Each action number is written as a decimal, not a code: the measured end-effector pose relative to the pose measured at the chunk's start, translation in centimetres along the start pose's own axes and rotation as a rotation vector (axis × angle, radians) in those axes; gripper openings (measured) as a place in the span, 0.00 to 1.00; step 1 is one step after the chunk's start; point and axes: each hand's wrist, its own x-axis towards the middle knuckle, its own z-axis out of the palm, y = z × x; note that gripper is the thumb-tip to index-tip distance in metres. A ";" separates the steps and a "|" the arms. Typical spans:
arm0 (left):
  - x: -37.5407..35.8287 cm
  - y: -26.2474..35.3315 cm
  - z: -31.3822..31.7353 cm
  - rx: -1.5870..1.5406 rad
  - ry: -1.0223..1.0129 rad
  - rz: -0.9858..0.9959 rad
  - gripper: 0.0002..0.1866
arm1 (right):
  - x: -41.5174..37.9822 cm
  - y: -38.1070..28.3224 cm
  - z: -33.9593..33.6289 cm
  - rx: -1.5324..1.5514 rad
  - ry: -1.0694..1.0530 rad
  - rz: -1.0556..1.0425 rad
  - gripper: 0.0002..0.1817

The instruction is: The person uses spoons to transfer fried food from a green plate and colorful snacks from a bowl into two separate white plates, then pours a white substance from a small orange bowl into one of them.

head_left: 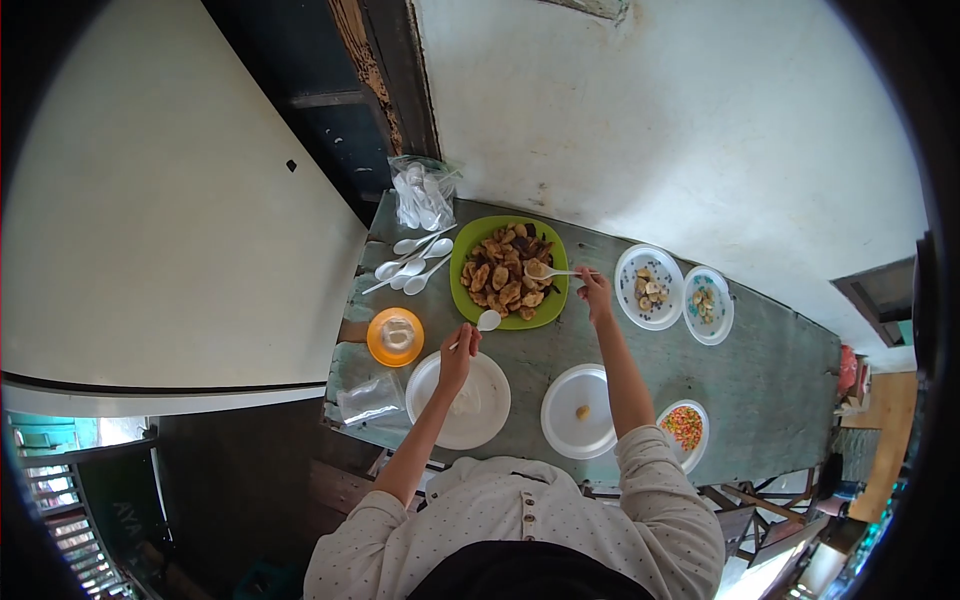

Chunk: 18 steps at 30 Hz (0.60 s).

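Observation:
A green plate [460, 290] holds a heap of brown fried pieces [500, 272]. My right hand [596, 293] grips a white plastic spoon [560, 272], whose bowl is over the right part of the heap. At the plate's lower left edge, my left hand [459, 358] is closed on a second white spoon [489, 320]. Below my left hand lies a large white plate [487, 410] with a pale smear on it, partly hidden by my forearm. Another white plate [575, 440], left of my right forearm, bears one small brown piece [583, 412].
Spare white spoons [414, 266] and a bag of spoons [424, 195] lie at the back left. Nearby are an orange bowl [396, 337] and a clear bag [371, 398]. Rightward stand two plates of pieces [649, 287] [707, 305] and one with colourful bits [684, 427].

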 end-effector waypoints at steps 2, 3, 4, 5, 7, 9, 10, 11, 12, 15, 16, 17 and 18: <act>-0.5 0.0 0.0 -0.003 -0.030 -0.005 0.19 | -0.6 0.1 -0.1 0.015 0.000 -0.008 0.15; -0.8 0.1 0.2 -0.002 -0.036 -0.001 0.19 | -1.1 0.0 0.1 0.029 -0.006 -0.008 0.15; -1.2 0.2 0.3 -0.007 -0.032 0.001 0.19 | -1.7 -0.2 0.2 0.033 -0.002 -0.011 0.15; -1.6 0.2 0.5 -0.010 -0.031 0.000 0.19 | -2.3 -0.4 0.1 0.067 0.007 -0.024 0.15; -2.5 0.1 0.8 -0.012 -0.040 -0.001 0.19 | -3.8 -0.6 -0.4 0.106 0.034 -0.032 0.15; -3.4 -0.2 1.1 -0.013 -0.055 -0.016 0.19 | -5.6 -0.4 -1.4 0.169 0.034 -0.038 0.15; -3.7 -0.4 1.2 0.004 -0.063 -0.016 0.19 | -6.7 -0.2 -2.2 0.173 0.056 -0.026 0.15; -4.3 -0.8 1.3 0.022 -0.070 -0.021 0.19 | -8.1 0.2 -3.2 0.182 0.063 -0.030 0.15; -4.9 -0.8 1.6 0.027 -0.087 -0.044 0.19 | -9.7 0.4 -4.2 0.191 0.071 -0.036 0.15; -6.9 -1.4 2.7 0.036 -0.159 -0.040 0.18 | -15.7 1.0 -7.7 0.140 0.131 -0.038 0.14; -7.6 -1.7 3.2 0.037 -0.171 -0.046 0.18 | -17.5 1.3 -8.9 0.099 0.164 -0.032 0.14; -8.4 -2.0 3.9 0.039 -0.215 -0.061 0.19 | -19.6 1.8 -9.9 0.078 0.216 -0.020 0.14; -9.2 -2.3 4.6 0.040 -0.258 -0.074 0.19 | -21.4 2.4 -11.0 0.079 0.227 -0.021 0.14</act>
